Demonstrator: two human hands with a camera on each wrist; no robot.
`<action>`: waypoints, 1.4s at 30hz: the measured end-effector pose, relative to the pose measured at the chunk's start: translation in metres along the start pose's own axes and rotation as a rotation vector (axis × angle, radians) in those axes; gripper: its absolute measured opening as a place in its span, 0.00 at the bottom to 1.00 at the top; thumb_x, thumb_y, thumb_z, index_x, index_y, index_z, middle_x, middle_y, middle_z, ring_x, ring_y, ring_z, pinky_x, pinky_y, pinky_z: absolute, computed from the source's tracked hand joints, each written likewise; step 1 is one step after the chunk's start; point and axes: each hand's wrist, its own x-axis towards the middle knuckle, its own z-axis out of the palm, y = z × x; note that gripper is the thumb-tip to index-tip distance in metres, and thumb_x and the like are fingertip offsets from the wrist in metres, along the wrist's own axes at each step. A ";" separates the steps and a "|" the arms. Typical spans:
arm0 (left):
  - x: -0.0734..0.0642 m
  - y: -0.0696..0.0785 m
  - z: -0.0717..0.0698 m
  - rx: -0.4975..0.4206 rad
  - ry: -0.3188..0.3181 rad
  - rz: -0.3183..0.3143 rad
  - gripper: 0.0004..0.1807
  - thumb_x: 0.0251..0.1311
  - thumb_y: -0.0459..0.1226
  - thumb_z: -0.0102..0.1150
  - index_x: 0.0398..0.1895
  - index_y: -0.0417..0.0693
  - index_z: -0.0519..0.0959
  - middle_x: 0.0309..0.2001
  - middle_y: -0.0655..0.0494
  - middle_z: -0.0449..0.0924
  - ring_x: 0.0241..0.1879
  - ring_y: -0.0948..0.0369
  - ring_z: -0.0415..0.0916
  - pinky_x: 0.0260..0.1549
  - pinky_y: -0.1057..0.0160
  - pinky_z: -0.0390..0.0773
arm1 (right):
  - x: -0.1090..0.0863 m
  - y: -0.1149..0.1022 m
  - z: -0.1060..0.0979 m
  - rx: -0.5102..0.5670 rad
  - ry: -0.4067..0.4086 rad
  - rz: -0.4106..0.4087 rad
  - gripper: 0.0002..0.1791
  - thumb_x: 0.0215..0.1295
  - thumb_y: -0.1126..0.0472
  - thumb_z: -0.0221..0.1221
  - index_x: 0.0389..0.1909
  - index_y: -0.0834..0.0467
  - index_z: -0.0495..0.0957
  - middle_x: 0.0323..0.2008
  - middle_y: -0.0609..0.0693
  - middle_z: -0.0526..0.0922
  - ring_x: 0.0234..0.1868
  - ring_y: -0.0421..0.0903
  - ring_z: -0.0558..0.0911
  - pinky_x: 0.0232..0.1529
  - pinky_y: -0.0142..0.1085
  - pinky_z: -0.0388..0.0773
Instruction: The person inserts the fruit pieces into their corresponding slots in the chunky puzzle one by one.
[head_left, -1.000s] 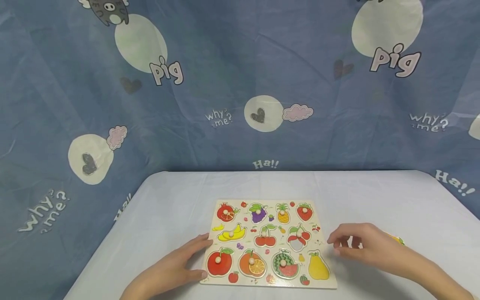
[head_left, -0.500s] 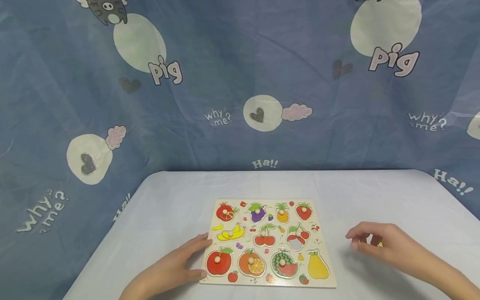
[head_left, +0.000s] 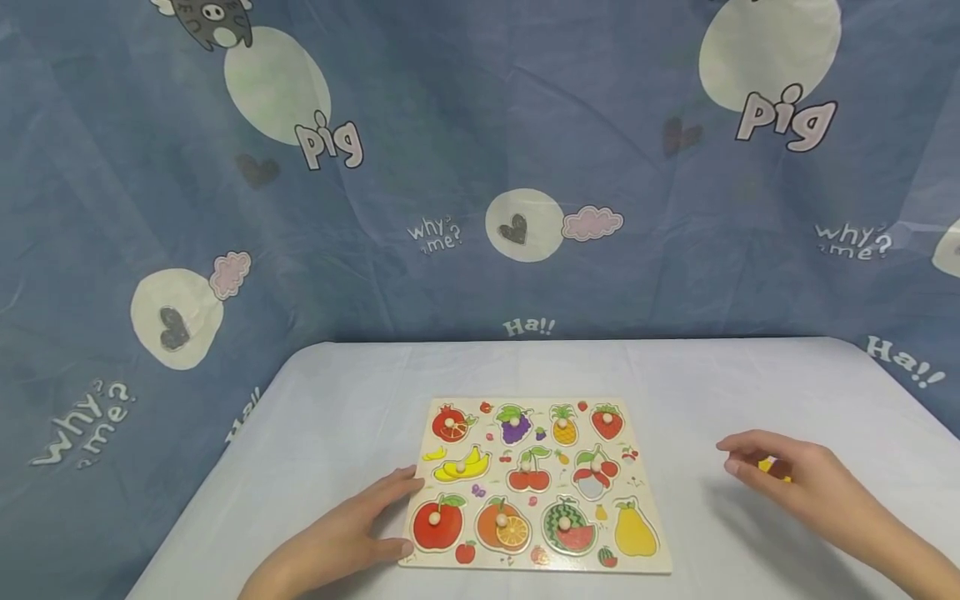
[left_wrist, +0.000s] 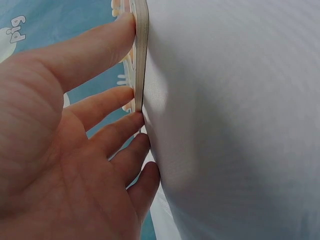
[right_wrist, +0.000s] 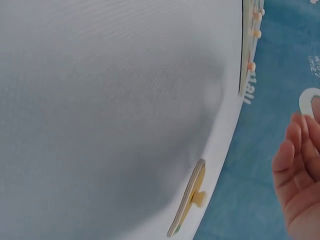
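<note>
A wooden fruit puzzle board lies flat on the white table, most of its fruit pieces bearing a small round knob. The pear spot at its lower right shows a yellow pear picture with no knob. My left hand rests beside the board's left edge, thumb and fingertips touching it, as the left wrist view also shows. To the right of the board, my right hand hovers above the table with loosely bent fingers and holds nothing. Beneath it lies a yellow knobbed puzzle piece, partly hidden by the hand in the head view.
The table has a white cover and rounded far corners. Behind it hangs a blue printed curtain with pig, heart and cloud pictures.
My right hand has moved right, away from the board's right edge, and now covers most of the yellow piece. The left hand and the board have stayed put.
</note>
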 end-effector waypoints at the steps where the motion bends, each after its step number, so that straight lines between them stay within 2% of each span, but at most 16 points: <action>1: 0.000 0.000 0.000 0.003 0.001 -0.002 0.42 0.48 0.48 0.74 0.69 0.58 0.69 0.73 0.51 0.61 0.68 0.47 0.59 0.60 0.36 0.66 | 0.000 0.001 0.000 -0.006 0.006 0.014 0.10 0.61 0.57 0.68 0.44 0.50 0.83 0.32 0.34 0.82 0.32 0.33 0.76 0.30 0.29 0.76; 5: 0.000 -0.001 0.000 0.003 0.003 -0.002 0.42 0.48 0.49 0.74 0.69 0.59 0.69 0.73 0.51 0.61 0.68 0.48 0.60 0.60 0.36 0.66 | -0.003 0.005 -0.003 -0.006 0.010 0.076 0.11 0.65 0.56 0.65 0.47 0.52 0.82 0.32 0.38 0.83 0.28 0.35 0.76 0.25 0.30 0.74; 8: 0.000 -0.001 0.000 -0.001 0.001 0.004 0.42 0.48 0.48 0.74 0.69 0.58 0.69 0.73 0.50 0.61 0.68 0.47 0.60 0.60 0.36 0.66 | -0.005 0.008 -0.004 -0.003 0.031 0.093 0.11 0.66 0.57 0.64 0.47 0.53 0.82 0.31 0.41 0.83 0.25 0.35 0.75 0.23 0.31 0.73; 14: 0.001 0.000 0.000 -0.011 -0.002 0.004 0.41 0.48 0.47 0.74 0.69 0.57 0.70 0.72 0.49 0.61 0.68 0.47 0.59 0.60 0.36 0.65 | -0.008 0.017 -0.006 -0.072 0.067 0.133 0.11 0.66 0.57 0.64 0.47 0.55 0.83 0.30 0.41 0.83 0.27 0.32 0.75 0.24 0.30 0.74; 19: 0.000 0.000 0.000 -0.014 -0.004 0.006 0.42 0.48 0.48 0.74 0.69 0.58 0.69 0.73 0.50 0.61 0.68 0.47 0.59 0.60 0.36 0.65 | -0.009 0.025 -0.008 -0.120 0.041 0.207 0.11 0.66 0.58 0.64 0.46 0.58 0.83 0.31 0.46 0.83 0.30 0.42 0.79 0.23 0.31 0.74; 22: -0.001 -0.001 0.000 -0.002 0.001 0.013 0.42 0.48 0.49 0.74 0.70 0.59 0.68 0.73 0.52 0.60 0.68 0.48 0.59 0.59 0.36 0.67 | -0.010 0.029 -0.009 -0.128 0.039 0.221 0.11 0.65 0.58 0.64 0.45 0.58 0.83 0.33 0.48 0.84 0.31 0.47 0.80 0.24 0.32 0.73; 29: -0.001 -0.001 0.000 0.000 0.002 0.019 0.42 0.49 0.49 0.74 0.70 0.59 0.68 0.73 0.53 0.60 0.68 0.48 0.60 0.60 0.37 0.67 | -0.009 0.037 -0.012 -0.142 -0.057 0.290 0.16 0.67 0.51 0.62 0.46 0.60 0.83 0.36 0.50 0.85 0.35 0.48 0.80 0.29 0.39 0.73; 34: -0.001 -0.002 0.000 -0.004 -0.002 0.025 0.42 0.49 0.50 0.74 0.70 0.59 0.68 0.73 0.53 0.60 0.68 0.49 0.60 0.59 0.36 0.67 | -0.007 0.043 -0.012 -0.150 -0.106 0.301 0.15 0.66 0.53 0.63 0.44 0.61 0.83 0.36 0.51 0.85 0.33 0.47 0.81 0.28 0.39 0.74; 42: 0.001 -0.002 0.000 -0.020 -0.013 0.020 0.42 0.49 0.50 0.73 0.70 0.58 0.68 0.73 0.51 0.59 0.69 0.48 0.59 0.60 0.35 0.64 | 0.000 0.050 -0.012 -0.061 -0.207 0.355 0.15 0.67 0.55 0.62 0.44 0.64 0.82 0.36 0.52 0.84 0.32 0.45 0.81 0.26 0.36 0.76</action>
